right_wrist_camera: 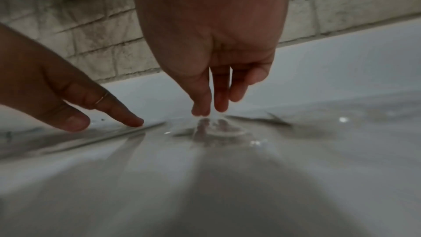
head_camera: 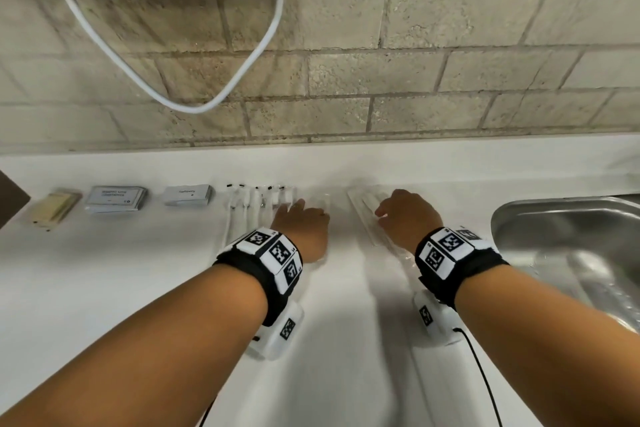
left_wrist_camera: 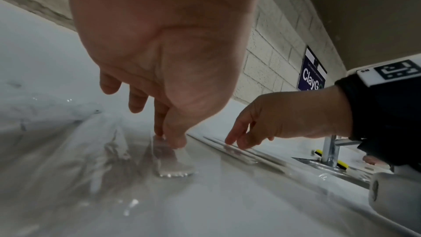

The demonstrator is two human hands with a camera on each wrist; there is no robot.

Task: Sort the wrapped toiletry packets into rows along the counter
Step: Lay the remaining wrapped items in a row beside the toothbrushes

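Observation:
On the white counter lie, from left to right, a beige packet stack, a grey packet stack, small toothpaste packets and clear-wrapped toothbrushes. My left hand stands just right of them, its straight fingertips pressing on a small clear packet. To the right, my right hand has thumb and forefinger tips meeting in a pinch on a long clear packet. The left hand also shows in the right wrist view, finger straight, thumb apart. The knuckles hide both contacts in the head view.
A steel sink with a tap lies close to the right of my right hand. The brick wall rises behind the counter, a white cable looping down it. A blue sign hangs on the wall.

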